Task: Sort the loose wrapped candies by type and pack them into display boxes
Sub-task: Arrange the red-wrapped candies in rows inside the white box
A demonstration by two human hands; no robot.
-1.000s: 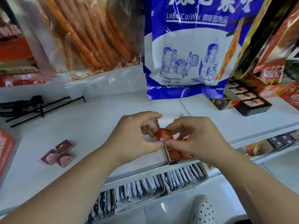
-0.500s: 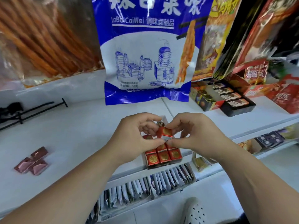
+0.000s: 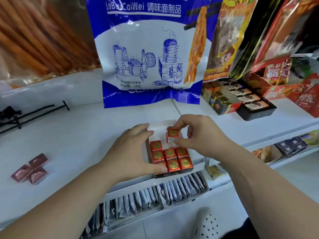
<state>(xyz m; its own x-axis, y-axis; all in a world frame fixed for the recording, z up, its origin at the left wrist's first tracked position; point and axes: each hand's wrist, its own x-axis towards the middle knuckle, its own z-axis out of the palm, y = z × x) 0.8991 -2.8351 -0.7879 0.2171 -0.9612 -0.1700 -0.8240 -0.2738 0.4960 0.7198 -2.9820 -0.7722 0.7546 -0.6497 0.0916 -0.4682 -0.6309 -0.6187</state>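
Note:
A small display box (image 3: 174, 174) with a white inside sits at the front edge of the white shelf. Several red cube candies with gold emblems (image 3: 172, 158) fill its near rows. My right hand (image 3: 198, 135) pinches one more red cube candy (image 3: 172, 136) between thumb and fingers, just above the box's empty far part. My left hand (image 3: 131, 152) lies against the box's left side, its thumb along the near left corner and its fingers at the far edge. Three pink wrapped candies (image 3: 30, 169) lie loose on the shelf at the far left.
A blue and white snack bag (image 3: 146, 57) hangs behind the box. Open boxes of dark and gold candies (image 3: 241, 99) stand at the right. A black stand (image 3: 25, 114) lies at the back left. Rows of sachets (image 3: 155, 195) fill the shelf below.
My hands have parted. The right hand alone now holds the red cube and has lowered it over the box's far part. The left hand has dropped to the box's left side.

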